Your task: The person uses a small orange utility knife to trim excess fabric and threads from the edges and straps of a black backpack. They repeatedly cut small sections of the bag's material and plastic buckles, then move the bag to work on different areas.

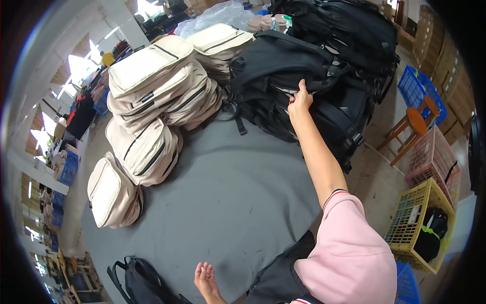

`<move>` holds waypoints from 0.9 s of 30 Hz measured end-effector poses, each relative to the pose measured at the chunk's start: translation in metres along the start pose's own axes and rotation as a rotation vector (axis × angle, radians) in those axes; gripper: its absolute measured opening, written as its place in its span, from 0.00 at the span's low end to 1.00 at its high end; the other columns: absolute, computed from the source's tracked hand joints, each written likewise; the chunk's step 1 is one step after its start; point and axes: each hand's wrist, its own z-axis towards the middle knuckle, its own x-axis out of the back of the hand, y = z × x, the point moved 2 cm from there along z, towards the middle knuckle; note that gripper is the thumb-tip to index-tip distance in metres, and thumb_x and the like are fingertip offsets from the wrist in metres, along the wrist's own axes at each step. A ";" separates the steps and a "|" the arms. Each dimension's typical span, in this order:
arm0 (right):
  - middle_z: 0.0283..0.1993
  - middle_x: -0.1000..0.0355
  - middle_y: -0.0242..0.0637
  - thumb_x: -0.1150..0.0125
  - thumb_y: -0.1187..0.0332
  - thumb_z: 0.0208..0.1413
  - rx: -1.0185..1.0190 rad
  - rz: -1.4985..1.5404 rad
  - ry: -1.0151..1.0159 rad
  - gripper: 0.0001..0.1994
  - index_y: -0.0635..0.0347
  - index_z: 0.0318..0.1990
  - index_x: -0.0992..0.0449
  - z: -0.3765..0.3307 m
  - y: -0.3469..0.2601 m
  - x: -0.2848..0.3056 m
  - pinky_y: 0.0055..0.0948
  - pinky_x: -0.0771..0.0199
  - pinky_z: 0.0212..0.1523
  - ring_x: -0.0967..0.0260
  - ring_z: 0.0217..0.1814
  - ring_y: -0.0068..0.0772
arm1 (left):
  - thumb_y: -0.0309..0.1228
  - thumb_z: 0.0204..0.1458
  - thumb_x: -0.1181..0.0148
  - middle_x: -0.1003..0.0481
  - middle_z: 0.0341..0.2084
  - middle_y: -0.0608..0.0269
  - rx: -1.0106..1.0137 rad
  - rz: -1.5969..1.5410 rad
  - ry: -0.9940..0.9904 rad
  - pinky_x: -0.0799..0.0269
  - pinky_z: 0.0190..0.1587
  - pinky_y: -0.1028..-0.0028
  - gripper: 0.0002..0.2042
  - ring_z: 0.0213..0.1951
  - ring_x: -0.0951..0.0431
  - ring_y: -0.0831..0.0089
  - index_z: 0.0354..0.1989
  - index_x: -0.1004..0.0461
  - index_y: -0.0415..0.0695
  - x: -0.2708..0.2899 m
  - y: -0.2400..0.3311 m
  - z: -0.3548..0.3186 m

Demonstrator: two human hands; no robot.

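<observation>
R hand [299, 100] on blk backpack [281, 61], grip part-hidden, unclear; L hand [205, 278] half-open, cut off past wrist

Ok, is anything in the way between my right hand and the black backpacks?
Nothing visible is: your right hand is against the piled black backpacks, and the cream backpacks sit off to the left, clear of it.
</observation>
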 end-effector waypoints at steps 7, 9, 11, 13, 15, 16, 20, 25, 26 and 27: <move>0.36 0.28 0.34 0.36 0.54 0.51 -0.172 -0.056 -0.153 0.19 0.60 0.40 0.30 -0.027 0.000 0.018 0.17 0.55 0.10 0.43 0.16 0.19 | 0.22 0.50 0.46 0.29 0.42 0.62 -0.469 0.445 0.397 0.32 0.44 0.76 0.15 0.41 0.29 0.74 0.48 0.31 0.39 0.128 0.011 0.008; 0.35 0.29 0.35 0.40 0.55 0.54 -0.162 0.027 -0.354 0.19 0.63 0.41 0.31 0.015 -0.006 0.029 0.17 0.55 0.10 0.45 0.18 0.18 | 0.18 0.46 0.45 0.31 0.43 0.59 -0.659 0.863 0.626 0.35 0.47 0.74 0.18 0.41 0.31 0.70 0.48 0.31 0.37 0.178 0.035 0.005; 0.31 0.32 0.34 0.45 0.56 0.58 -0.207 0.103 -0.375 0.16 0.62 0.39 0.32 0.020 -0.009 0.017 0.18 0.56 0.10 0.50 0.16 0.18 | 0.21 0.44 0.42 0.32 0.46 0.53 -0.717 1.147 0.819 0.37 0.53 0.68 0.20 0.48 0.32 0.61 0.49 0.31 0.37 0.196 0.055 -0.017; 0.14 0.47 0.29 0.44 0.55 0.57 -0.205 0.081 -0.399 0.18 0.57 0.23 0.37 0.035 -0.014 0.004 0.22 0.51 0.10 0.56 0.09 0.23 | 0.25 0.44 0.40 0.36 0.54 0.48 -0.701 1.288 0.951 0.45 0.60 0.61 0.21 0.57 0.38 0.53 0.50 0.31 0.40 0.210 0.062 -0.024; 0.13 0.49 0.28 0.50 0.50 0.59 -0.147 -0.260 -0.442 0.22 0.53 0.19 0.41 -0.034 -0.002 0.002 0.30 0.46 0.12 0.52 0.10 0.25 | 0.31 0.41 0.35 0.40 0.59 0.48 -0.661 1.465 0.947 0.46 0.61 0.60 0.30 0.60 0.42 0.54 0.56 0.35 0.46 0.228 0.071 -0.047; 0.16 0.44 0.31 0.52 0.48 0.59 -0.073 -0.382 -0.509 0.21 0.51 0.20 0.40 -0.034 0.006 0.016 0.32 0.39 0.15 0.44 0.13 0.27 | 0.34 0.38 0.33 0.42 0.60 0.50 -0.552 1.473 0.893 0.47 0.61 0.60 0.34 0.62 0.44 0.55 0.59 0.37 0.49 0.226 0.076 -0.052; 0.52 0.28 0.35 0.53 0.60 0.60 -0.143 -0.455 -0.628 0.12 0.53 0.46 0.30 0.003 -0.004 0.079 0.20 0.49 0.11 0.54 0.12 0.15 | 0.39 0.34 0.29 0.52 0.66 0.55 -0.195 1.813 0.752 0.60 0.62 0.44 0.50 0.68 0.55 0.60 0.67 0.55 0.57 0.185 0.090 -0.029; 0.58 0.34 0.47 0.52 0.58 0.62 -0.183 -0.531 -0.747 0.20 0.66 0.53 0.33 -0.080 0.036 0.137 0.10 0.49 0.10 0.29 0.44 0.23 | 0.34 0.38 0.31 0.47 0.63 0.54 -0.050 1.704 0.980 0.55 0.62 0.51 0.42 0.65 0.49 0.60 0.63 0.49 0.48 0.248 0.097 -0.027; 0.56 0.33 0.48 0.51 0.59 0.62 -0.190 -0.620 -0.832 0.20 0.66 0.52 0.32 -0.059 0.049 0.152 0.10 0.48 0.10 0.30 0.52 0.28 | 0.33 0.39 0.32 0.41 0.60 0.53 -0.063 1.771 0.909 0.49 0.61 0.55 0.36 0.63 0.43 0.59 0.59 0.41 0.46 0.259 0.094 -0.022; 0.50 0.28 0.46 0.51 0.60 0.61 -0.252 -0.661 -0.824 0.18 0.66 0.52 0.32 -0.071 0.063 0.159 0.10 0.48 0.09 0.28 0.48 0.28 | 0.31 0.40 0.35 0.34 0.52 0.53 -0.063 1.830 0.802 0.42 0.56 0.60 0.25 0.56 0.35 0.60 0.49 0.35 0.44 0.264 0.094 -0.019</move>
